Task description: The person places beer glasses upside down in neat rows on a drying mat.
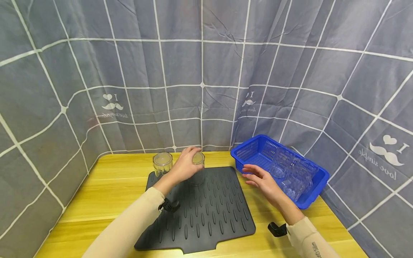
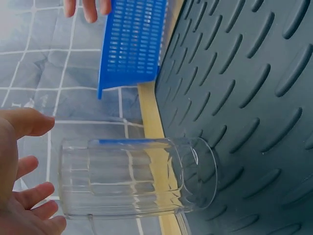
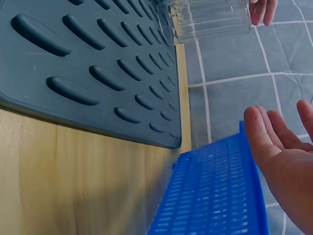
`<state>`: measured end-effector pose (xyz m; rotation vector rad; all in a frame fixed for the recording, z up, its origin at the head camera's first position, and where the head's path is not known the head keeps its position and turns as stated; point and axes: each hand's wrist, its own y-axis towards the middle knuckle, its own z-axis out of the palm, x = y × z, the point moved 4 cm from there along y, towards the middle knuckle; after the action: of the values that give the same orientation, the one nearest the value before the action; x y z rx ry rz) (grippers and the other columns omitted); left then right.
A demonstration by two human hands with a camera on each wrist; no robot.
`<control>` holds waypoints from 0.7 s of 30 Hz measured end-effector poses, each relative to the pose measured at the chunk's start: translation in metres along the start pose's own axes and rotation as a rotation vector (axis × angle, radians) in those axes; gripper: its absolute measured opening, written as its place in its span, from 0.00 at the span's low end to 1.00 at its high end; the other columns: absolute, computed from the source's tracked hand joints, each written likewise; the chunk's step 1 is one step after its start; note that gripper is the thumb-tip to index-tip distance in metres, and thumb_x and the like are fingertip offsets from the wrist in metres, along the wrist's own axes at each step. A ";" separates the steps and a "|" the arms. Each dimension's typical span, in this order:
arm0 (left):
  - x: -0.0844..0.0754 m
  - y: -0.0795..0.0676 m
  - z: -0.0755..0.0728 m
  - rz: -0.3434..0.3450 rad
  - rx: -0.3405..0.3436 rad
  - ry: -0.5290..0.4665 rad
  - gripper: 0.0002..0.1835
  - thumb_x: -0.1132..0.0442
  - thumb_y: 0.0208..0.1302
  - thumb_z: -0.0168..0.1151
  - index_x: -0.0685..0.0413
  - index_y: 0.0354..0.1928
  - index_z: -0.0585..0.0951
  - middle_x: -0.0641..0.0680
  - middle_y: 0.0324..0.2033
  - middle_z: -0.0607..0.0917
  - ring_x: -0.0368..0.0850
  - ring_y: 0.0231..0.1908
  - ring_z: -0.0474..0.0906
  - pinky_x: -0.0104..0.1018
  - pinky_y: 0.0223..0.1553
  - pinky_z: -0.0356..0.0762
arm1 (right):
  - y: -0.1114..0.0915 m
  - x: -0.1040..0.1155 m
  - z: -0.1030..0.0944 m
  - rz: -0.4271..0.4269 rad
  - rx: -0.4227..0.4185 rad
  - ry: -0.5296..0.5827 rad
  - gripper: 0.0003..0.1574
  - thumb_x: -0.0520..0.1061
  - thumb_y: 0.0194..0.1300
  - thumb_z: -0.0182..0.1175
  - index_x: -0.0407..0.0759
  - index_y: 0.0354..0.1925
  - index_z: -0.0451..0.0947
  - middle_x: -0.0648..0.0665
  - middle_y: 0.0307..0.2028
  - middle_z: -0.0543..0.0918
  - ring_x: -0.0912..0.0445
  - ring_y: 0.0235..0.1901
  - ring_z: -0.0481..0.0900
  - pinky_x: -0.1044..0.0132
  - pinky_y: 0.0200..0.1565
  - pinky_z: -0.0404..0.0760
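On the dark ribbed drying mat (image 1: 213, 200) stands a clear faceted glass (image 2: 132, 178), apparently mouth down. My left hand (image 1: 188, 165) is at its top end; in the left wrist view the thumb and fingers are spread around that end, with a gap to the glass. A second clear glass (image 1: 162, 163) stands to its left at the mat's back corner. My right hand (image 1: 262, 181) hovers by the near left side of the blue plastic basket (image 1: 246, 157), fingers loosely extended, holding nothing. Several clear glasses (image 1: 295, 175) lie in the basket.
The mat and basket rest on a yellow wood-grain table (image 1: 106, 193). A grey curtain (image 1: 180, 71) with white grid lines encloses the back and both sides. The basket stands at the mat's right, near the table's right edge.
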<state>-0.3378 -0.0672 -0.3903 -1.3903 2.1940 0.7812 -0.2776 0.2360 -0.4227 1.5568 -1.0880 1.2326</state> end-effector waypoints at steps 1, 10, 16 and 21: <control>-0.002 -0.002 -0.001 0.010 -0.009 -0.004 0.36 0.51 0.64 0.68 0.48 0.72 0.69 0.54 0.72 0.66 0.56 0.74 0.57 0.60 0.67 0.66 | 0.000 0.001 0.000 -0.007 0.002 -0.006 0.35 0.44 0.76 0.56 0.27 0.71 0.61 0.28 0.65 0.71 0.65 0.54 0.81 0.51 0.60 0.78; -0.015 -0.025 -0.011 0.076 -0.125 -0.036 0.29 0.58 0.65 0.66 0.48 0.68 0.74 0.53 0.65 0.73 0.54 0.69 0.66 0.58 0.65 0.69 | 0.000 0.014 -0.006 -0.034 0.022 -0.068 0.33 0.45 0.77 0.55 0.30 0.71 0.61 0.24 0.67 0.67 0.50 0.62 0.78 0.58 0.60 0.80; -0.025 -0.045 -0.015 0.126 -0.148 -0.087 0.27 0.58 0.66 0.64 0.46 0.67 0.75 0.51 0.64 0.74 0.53 0.67 0.68 0.58 0.60 0.72 | 0.000 0.022 -0.013 -0.037 0.038 -0.082 0.33 0.47 0.77 0.55 0.36 0.72 0.62 0.25 0.69 0.65 0.48 0.65 0.75 0.59 0.61 0.79; -0.025 -0.060 -0.014 0.143 -0.151 -0.104 0.25 0.57 0.67 0.63 0.46 0.66 0.76 0.51 0.63 0.76 0.54 0.65 0.71 0.59 0.60 0.72 | 0.000 0.027 -0.017 -0.041 0.048 -0.102 0.31 0.47 0.78 0.53 0.37 0.72 0.63 0.26 0.69 0.65 0.48 0.66 0.74 0.59 0.61 0.78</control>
<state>-0.2736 -0.0801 -0.3784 -1.2404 2.2099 1.0666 -0.2781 0.2490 -0.3937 1.6862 -1.0929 1.1695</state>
